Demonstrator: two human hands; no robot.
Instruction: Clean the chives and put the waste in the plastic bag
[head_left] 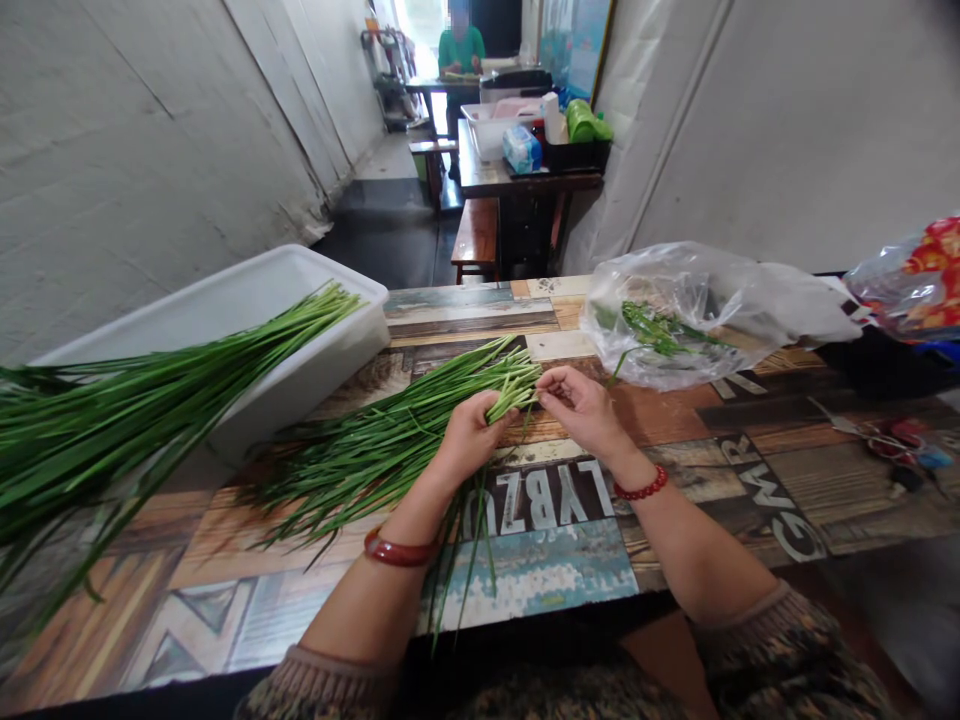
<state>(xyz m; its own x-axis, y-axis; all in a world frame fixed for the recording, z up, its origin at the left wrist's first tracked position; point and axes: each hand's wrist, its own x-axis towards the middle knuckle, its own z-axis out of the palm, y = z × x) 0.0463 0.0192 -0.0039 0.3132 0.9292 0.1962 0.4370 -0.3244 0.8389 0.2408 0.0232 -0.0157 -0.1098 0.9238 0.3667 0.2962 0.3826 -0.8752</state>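
Note:
My left hand (pixel 474 432) is closed around a small bunch of garlic chives (pixel 511 392), gripping them close to their pale stem ends. The long green leaves of that bunch hang down toward the table's front edge. At the tips of the stems, my right hand (pixel 576 402) has its thumb and fingers pinched together; whatever is between them is too small to make out. A larger pile of chives (pixel 375 440) lies on the table just left of my hands. More chives (pixel 225 370) rest across a white plastic tub (pixel 300 262) at the left.
A clear plastic bag (pixel 675 290) holding green scraps lies right of my hands. Scissors (pixel 892 440) and small items sit at the far right, near a red-patterned bag (pixel 937 260). Beyond stand another table (pixel 487 180), a bench (pixel 476 232) and a person in green (pixel 461 48).

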